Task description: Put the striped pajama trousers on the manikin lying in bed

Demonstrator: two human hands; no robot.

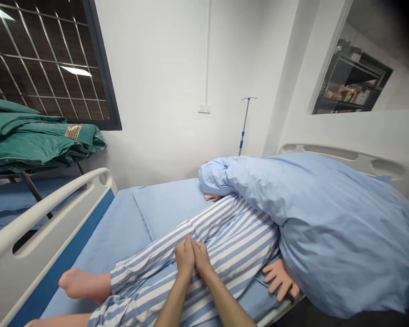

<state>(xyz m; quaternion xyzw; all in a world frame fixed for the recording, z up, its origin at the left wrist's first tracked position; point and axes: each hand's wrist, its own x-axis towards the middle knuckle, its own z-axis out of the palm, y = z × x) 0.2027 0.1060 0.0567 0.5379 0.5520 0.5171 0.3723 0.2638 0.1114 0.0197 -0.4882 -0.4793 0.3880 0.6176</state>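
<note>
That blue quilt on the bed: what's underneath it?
A lying figure in striped trousers extends under the quilt; one hand pokes out at the near edge, part of another hand at the far edge. Whatever lies further up, any head included, is covered.

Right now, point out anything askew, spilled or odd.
The puffy light-blue fabric quilt looks askew: heaped over the upper body of the figure in blue-and-white striped trousers, it droops past the near edge of the white-framed bed. Nothing looks spilled.
</note>
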